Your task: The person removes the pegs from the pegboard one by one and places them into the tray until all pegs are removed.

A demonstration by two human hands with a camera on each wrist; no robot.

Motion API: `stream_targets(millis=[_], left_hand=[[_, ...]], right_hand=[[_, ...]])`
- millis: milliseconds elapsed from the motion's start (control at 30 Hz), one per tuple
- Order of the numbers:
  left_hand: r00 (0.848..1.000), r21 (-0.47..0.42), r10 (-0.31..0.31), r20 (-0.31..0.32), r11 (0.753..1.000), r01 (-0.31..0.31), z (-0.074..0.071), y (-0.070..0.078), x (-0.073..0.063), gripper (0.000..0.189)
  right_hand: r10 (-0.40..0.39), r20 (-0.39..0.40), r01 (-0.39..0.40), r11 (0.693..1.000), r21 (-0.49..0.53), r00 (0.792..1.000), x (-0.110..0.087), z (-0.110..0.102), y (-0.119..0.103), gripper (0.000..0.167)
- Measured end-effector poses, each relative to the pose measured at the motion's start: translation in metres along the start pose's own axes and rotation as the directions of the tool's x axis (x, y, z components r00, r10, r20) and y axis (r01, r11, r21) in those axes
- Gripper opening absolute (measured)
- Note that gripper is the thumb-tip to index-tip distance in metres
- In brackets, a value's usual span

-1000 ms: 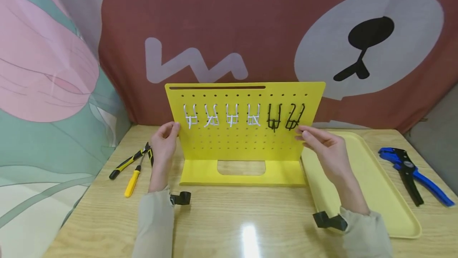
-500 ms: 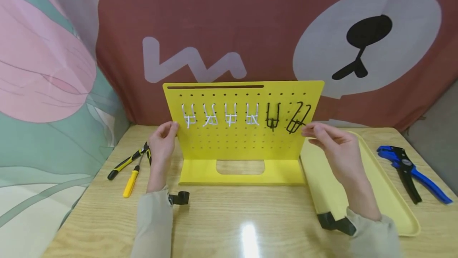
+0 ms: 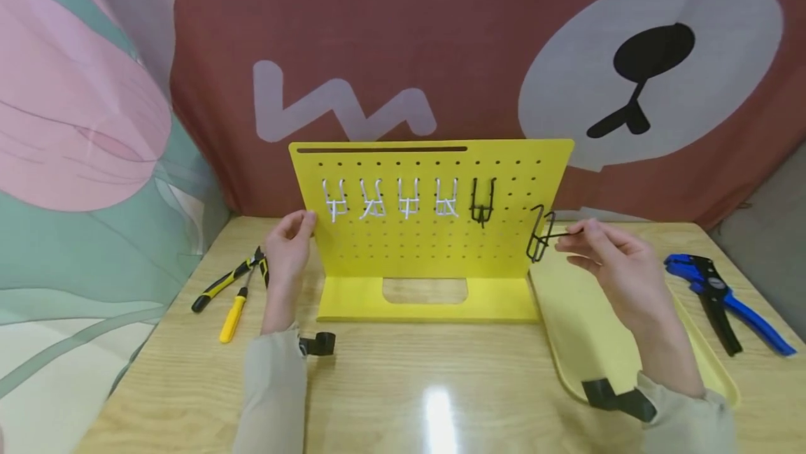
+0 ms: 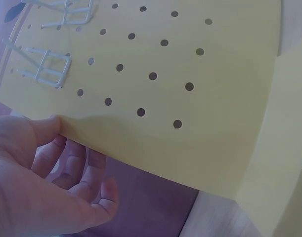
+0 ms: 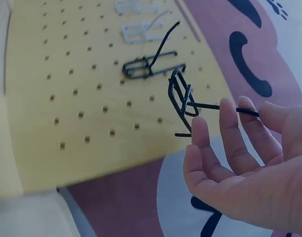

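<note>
A yellow pegboard (image 3: 428,251) stands upright on its own base. Its left edge is pinched by my left hand (image 3: 290,247), thumb on the front face and fingers behind, as the left wrist view shows. Between thumb and fingers of my right hand (image 3: 620,265) is the prong of a black wire hook (image 3: 540,233), which is off the holes, in front of the board's right edge. One other black hook (image 3: 483,201) hangs on the board. To its left is a row of several white hooks (image 3: 408,199).
Right of the board lies a yellow tray (image 3: 592,342), partly under my right arm. Blue-and-black pliers (image 3: 718,289) rest beyond it. At the left are yellow-and-black pliers (image 3: 220,289) and a yellow-handled screwdriver (image 3: 234,315). A patterned cloth (image 3: 378,34) hangs behind the table.
The rightmost black hook has come off the pegboard. My right hand has carried it right and slightly down, toward the tray. The left hand keeps its place on the edge.
</note>
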State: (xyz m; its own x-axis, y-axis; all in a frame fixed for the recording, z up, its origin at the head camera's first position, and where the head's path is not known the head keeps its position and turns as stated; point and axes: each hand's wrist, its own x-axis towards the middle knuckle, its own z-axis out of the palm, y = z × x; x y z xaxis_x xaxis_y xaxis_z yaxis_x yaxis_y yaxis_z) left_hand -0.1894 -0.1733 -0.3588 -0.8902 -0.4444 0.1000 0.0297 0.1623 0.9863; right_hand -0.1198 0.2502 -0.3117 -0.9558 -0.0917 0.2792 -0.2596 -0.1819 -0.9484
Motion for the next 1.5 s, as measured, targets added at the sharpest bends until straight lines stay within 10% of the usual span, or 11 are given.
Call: stream_targets(millis=[533, 1000, 1500], left_hand=[[1.000, 0.000, -0.019, 0.016, 1.000, 0.019, 0.000, 0.001, 0.000, 0.034], [1.000, -0.011, -0.012, 0.012, 1.000, 0.012, 0.000, 0.001, -0.001, 0.034], [0.999, -0.011, -0.026, 0.020, 1.000, 0.026, 0.000, -0.001, 0.001, 0.035]], right_hand=[[0.116, -0.044, -0.122, 0.973, -0.194, 0.992, 0.003, -0.065, 0.022, 0.021], [0.292, -0.010, -0.249, 0.797, -0.551, 0.956, 0.040, -0.075, 0.050, 0.032], [0.317, -0.016, -0.240, 0.682, -0.691, 0.948, 0.053, -0.078, 0.077, 0.051]])
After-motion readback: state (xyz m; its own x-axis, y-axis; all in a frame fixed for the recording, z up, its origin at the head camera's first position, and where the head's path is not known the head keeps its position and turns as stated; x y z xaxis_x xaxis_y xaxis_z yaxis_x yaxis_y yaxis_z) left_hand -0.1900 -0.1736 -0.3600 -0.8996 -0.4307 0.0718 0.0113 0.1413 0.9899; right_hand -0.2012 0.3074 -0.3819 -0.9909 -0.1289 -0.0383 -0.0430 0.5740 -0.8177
